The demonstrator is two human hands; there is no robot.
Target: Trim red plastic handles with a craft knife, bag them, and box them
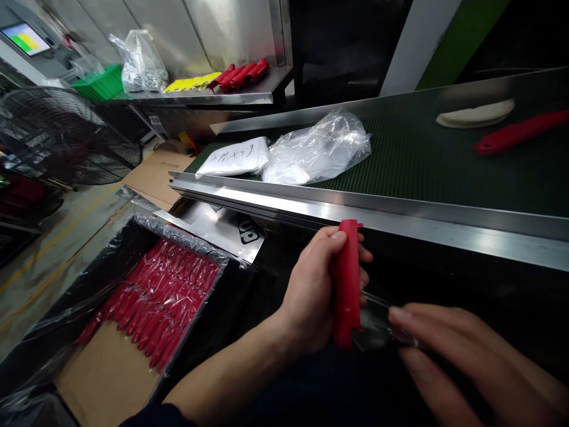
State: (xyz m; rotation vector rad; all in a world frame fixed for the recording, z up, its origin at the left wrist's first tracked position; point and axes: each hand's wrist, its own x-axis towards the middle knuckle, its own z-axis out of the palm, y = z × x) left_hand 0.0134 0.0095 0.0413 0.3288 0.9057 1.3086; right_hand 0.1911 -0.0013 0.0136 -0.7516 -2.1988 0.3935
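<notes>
My left hand (311, 290) is wrapped round a red plastic handle (347, 284), holding it upright just below the conveyor's steel rail (400, 216). My right hand (462, 350) comes in from the lower right, fingers pinched on a thin shiny blade-like piece (377, 323) that meets the handle's lower end. What the piece is exactly stays unclear. Both hands hover over a dark surface.
A plastic-lined cardboard box (106, 367) at the lower left holds several red handles (155, 302). On the green conveyor belt (422, 160) lie clear plastic bags (317, 148), a white piece (475, 114) and another red handle (515, 133). A fan (57, 136) stands far left, a steel shelf (240, 89) behind.
</notes>
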